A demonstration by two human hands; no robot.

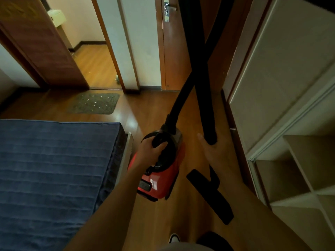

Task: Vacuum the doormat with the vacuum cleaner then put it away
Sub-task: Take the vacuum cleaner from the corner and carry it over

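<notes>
Taking the bed [54, 169] as my landmark and reading leftward to rightward: past its far edge, on the wood floor in front of the open doorway, lies the doormat [94, 103], grey and flecked with pale bits, its long axis running across my view, parallel to the bed's far edge. Just off the bed's right corner hangs the red canister vacuum cleaner [159, 175], and my left hand [151, 152] is closed around its black carry handle. The hose [183, 91] climbs from the canister's front up out of the top of the frame. To the right of that, further from the bed, my right hand [213, 153] is wrapped around the lower part of the black wand [204, 98]; below the hand the floor head [210, 196] points down toward my feet. Rightmost stands the white shelving unit [290, 142].

What matters to me: the mat sits ahead and to the left of both hands, well apart from them, with the left hand the nearer. I judge the vacuuming is not yet begun; the head needs swinging forward and left.
</notes>
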